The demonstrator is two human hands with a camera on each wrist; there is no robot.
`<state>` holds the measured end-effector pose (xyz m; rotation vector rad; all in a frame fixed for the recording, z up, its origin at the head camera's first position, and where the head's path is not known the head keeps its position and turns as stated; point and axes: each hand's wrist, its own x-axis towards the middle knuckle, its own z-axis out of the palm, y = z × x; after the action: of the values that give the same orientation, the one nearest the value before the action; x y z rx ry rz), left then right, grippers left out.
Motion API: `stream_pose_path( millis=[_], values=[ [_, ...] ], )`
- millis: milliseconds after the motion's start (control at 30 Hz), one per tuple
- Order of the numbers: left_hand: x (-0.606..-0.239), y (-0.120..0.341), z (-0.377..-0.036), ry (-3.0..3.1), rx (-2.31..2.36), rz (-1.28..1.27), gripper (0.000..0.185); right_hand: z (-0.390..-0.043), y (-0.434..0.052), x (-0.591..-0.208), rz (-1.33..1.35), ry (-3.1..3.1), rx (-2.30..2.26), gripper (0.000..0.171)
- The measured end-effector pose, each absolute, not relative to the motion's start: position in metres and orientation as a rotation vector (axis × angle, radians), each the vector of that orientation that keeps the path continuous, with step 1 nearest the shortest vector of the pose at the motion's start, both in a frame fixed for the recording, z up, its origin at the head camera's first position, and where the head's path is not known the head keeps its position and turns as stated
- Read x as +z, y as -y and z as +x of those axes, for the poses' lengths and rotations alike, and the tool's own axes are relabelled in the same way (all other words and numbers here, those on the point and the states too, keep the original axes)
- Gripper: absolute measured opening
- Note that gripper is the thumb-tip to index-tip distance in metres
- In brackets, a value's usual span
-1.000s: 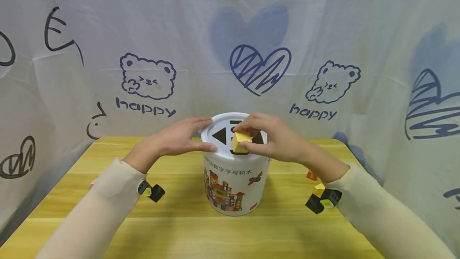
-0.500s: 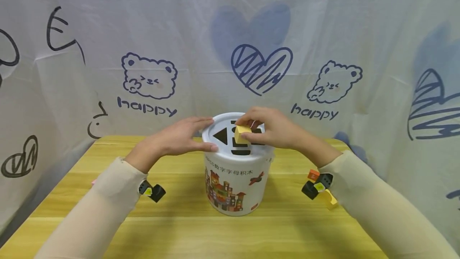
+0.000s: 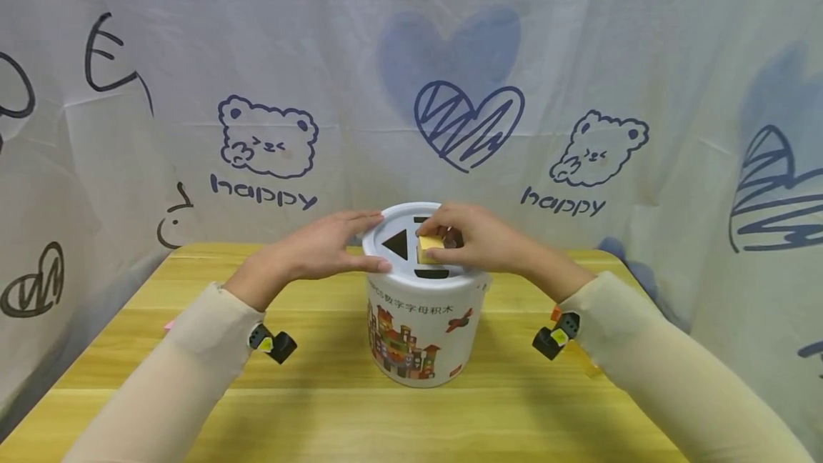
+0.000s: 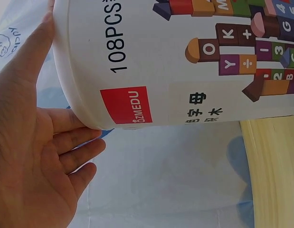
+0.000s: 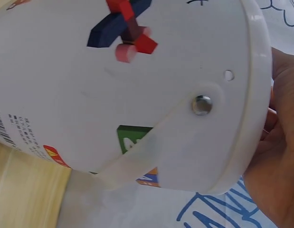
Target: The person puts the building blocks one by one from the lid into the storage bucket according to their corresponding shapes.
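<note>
A white toy bucket (image 3: 418,334) with block pictures stands mid-table; its lid (image 3: 386,231) has shaped black holes. My right hand (image 3: 479,238) pinches a yellow block (image 3: 429,248) and holds it at a hole in the middle of the lid. My left hand (image 3: 321,247) rests with straight fingers against the lid's left rim. In the left wrist view the left hand (image 4: 30,156) lies flat beside the bucket (image 4: 184,57). The right wrist view shows the bucket (image 5: 128,85), its handle rivet (image 5: 202,105) and part of the right hand (image 5: 277,156).
The wooden table (image 3: 321,391) is fenced by a white curtain (image 3: 270,77) printed with bears and hearts, close behind the bucket. A small orange block (image 3: 555,314) peeks out by my right sleeve. A pink scrap (image 3: 168,324) lies at the table's left.
My right hand has carried the yellow block from the lid's front edge to its middle and lowered it into a hole. The right forearm swung left. The left hand stayed put.
</note>
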<state>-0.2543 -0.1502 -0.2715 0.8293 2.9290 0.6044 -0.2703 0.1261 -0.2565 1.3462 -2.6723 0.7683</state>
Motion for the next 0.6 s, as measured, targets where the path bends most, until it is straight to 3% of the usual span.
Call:
stream_pose_path(
  millis=[600],
  values=[
    [-0.2736, 0.1502, -0.254, -2.94, 0.615, 0.827, 0.101, -0.2675, -0.1234, -0.2607, 1.33, 2.697, 0.571, 0.033]
  ],
)
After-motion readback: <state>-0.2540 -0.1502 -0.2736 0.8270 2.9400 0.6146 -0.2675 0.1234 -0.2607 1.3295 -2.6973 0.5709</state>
